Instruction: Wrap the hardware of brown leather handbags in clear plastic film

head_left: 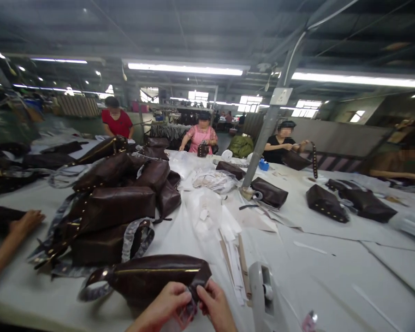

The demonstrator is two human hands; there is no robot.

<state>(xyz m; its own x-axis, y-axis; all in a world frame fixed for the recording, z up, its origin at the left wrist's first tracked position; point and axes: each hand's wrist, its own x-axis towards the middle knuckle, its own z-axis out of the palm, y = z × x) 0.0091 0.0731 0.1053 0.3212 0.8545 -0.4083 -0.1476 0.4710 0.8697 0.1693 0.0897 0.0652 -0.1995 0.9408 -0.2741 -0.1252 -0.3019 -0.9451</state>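
A dark brown leather handbag with a gold zipper lies on its side at the near edge of the table. Its strap, covered in clear plastic, loops out at the left end. At the bag's right end, my left hand is closed with fingertips pinching crumpled clear plastic. Close beside it, my right hand pinches a dark leather part at the same end of the bag. The exact edge between the fingertips is partly hidden.
Behind the bag rises a pile of brown handbags. Another person's hand reaches in at left. Paper strips, a white tape dispenser and a small pink-capped bottle lie to the right. A metal post stands mid-table; several people work beyond.
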